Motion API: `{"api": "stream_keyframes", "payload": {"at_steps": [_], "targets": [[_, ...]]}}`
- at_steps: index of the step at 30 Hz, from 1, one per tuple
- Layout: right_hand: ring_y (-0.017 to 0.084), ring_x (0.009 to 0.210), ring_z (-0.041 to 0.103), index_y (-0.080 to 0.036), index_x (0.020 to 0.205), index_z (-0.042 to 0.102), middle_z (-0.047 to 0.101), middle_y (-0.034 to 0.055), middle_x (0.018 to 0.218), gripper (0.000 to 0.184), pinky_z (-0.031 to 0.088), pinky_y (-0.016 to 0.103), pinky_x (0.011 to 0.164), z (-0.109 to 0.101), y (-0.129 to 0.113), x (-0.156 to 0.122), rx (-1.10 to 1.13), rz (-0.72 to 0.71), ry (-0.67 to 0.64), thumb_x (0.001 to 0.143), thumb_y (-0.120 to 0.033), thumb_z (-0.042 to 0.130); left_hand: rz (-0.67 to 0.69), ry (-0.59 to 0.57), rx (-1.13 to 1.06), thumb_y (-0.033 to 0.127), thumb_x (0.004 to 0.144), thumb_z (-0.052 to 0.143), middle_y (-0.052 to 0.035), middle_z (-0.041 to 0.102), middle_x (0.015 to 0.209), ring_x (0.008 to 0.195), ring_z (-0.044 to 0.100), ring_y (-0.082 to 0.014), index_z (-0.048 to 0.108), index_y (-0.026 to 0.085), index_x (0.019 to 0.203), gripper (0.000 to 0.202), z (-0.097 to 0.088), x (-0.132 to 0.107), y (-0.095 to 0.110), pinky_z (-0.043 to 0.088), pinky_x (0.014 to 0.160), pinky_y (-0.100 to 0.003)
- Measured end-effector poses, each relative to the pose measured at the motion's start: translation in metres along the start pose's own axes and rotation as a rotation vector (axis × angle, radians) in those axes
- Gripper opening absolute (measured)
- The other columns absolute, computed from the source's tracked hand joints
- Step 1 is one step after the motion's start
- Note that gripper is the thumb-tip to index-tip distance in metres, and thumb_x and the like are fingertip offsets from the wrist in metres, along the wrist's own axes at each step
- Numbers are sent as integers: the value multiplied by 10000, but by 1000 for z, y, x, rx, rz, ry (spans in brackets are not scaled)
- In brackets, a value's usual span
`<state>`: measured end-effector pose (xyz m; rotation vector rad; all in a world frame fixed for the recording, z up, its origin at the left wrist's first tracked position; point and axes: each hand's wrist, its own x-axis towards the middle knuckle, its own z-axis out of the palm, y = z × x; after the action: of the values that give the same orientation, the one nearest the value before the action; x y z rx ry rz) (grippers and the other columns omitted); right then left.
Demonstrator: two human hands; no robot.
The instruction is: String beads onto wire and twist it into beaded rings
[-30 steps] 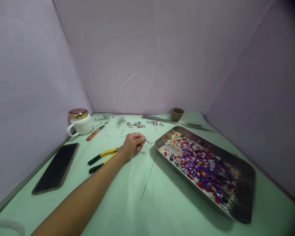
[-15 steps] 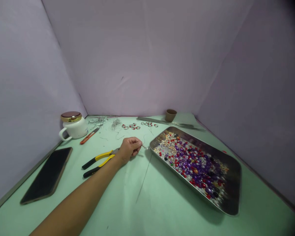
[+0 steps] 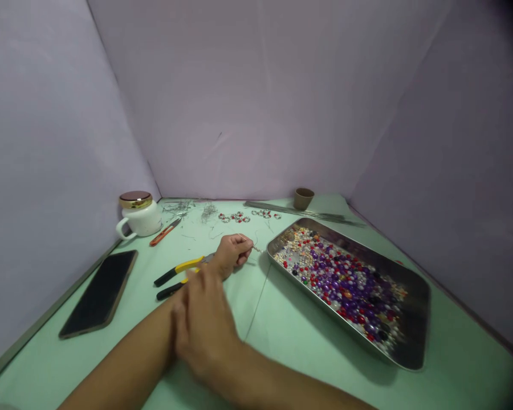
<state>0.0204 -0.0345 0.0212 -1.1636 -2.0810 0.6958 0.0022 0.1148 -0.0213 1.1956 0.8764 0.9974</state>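
Observation:
My left hand (image 3: 232, 253) is closed in a pinch beside the near left corner of the metal tray (image 3: 346, 329). From its fingertips a short beaded wire (image 3: 257, 249) sticks out toward the tray; the rest of it is hidden in the fingers. Across my left forearm lies my right hand (image 3: 207, 324), somewhat blurred, its fingers stretched out and seemingly resting on the skin near the wrist. It holds nothing that I can see. Yellow-and-black pliers (image 3: 183, 265) lie partly covered by my left arm. Purple, red, white and gold beads (image 3: 346, 285) fill much of the tray.
At the left are a phone (image 3: 100, 293), a lidded white mug (image 3: 143, 221) and an orange cutter (image 3: 166, 232). Farther back lie wire scraps (image 3: 208, 212), red-and-silver beaded rings (image 3: 239, 217) and a bundle of straight wires (image 3: 325, 216) by a brown cup (image 3: 303, 199). Walls enclose the table.
My right hand has come in from below and now lies over my left forearm. My left hand keeps its pinch on the beaded wire. The whole view has shifted slightly.

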Motion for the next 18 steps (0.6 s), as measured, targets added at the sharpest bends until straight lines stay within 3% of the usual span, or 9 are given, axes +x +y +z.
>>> {"api": "stream_keyframes", "payload": {"at_steps": [3, 5, 7, 9, 12, 13, 16, 18], "targets": [[284, 1096, 417, -165, 1127, 511, 494, 123, 1186, 363, 325, 455, 929, 18, 4, 5, -7, -41, -35, 764, -169, 528, -25, 14, -13, 328, 644, 631, 47, 464, 479, 299, 319, -18, 481, 139, 640, 242, 0, 2, 0, 152, 291, -152], [263, 1023, 466, -241, 1061, 546, 552, 62, 1111, 359, 374, 414, 885, 37, -1, -1, 28, -188, -184, 706, -198, 581, -35, 15, -17, 327, 639, 635, 46, 463, 480, 302, 326, -20, 481, 139, 642, 243, -1, 2, 0, 159, 293, -153], [226, 910, 518, -301, 983, 568, 605, 8, 973, 304, 400, 385, 844, 45, -5, -6, 77, -244, -288, 696, -200, 579, -42, 17, -20, 319, 638, 636, 46, 462, 481, 305, 331, -22, 482, 139, 645, 237, -1, 2, 1, 158, 294, -155], [230, 903, 519, -263, 978, 575, 600, 28, 951, 294, 399, 385, 833, 38, -5, -6, 98, -282, -310, 688, -212, 589, -44, 24, -23, 310, 641, 630, 47, 459, 483, 310, 331, -21, 481, 141, 647, 226, -2, 1, 1, 153, 298, -155], [298, 1067, 413, -164, 1053, 541, 498, 130, 1136, 356, 320, 478, 897, 12, 1, 1, 10, -24, -7, 699, -196, 575, -46, 31, -28, 311, 653, 613, 48, 462, 502, 321, 328, -17, 480, 145, 661, 212, -2, 0, 2, 148, 307, -153], [289, 1088, 396, -165, 1074, 530, 479, 131, 1160, 369, 320, 467, 905, 5, 3, 1, 33, 14, 33, 707, -188, 566, -47, 31, -28, 313, 656, 608, 48, 463, 507, 324, 329, -16, 479, 148, 665, 210, -3, 0, 2, 147, 311, -152], [241, 1009, 472, -180, 1019, 572, 517, 93, 1109, 350, 400, 365, 844, -6, 5, -2, 200, -13, -86, 671, -199, 603, -66, 4, -9, 316, 647, 614, 49, 457, 490, 314, 316, -17, 480, 147, 648, 216, -3, -3, 7, 138, 312, -159], [190, 862, 550, -189, 885, 622, 590, 46, 956, 225, 442, 291, 759, -13, 7, -3, 356, -53, -186, 661, -213, 616, -89, -37, 15, 306, 625, 637, 45, 453, 463, 304, 302, -17, 491, 137, 611, 224, -4, -5, 15, 131, 311, -165]]}}
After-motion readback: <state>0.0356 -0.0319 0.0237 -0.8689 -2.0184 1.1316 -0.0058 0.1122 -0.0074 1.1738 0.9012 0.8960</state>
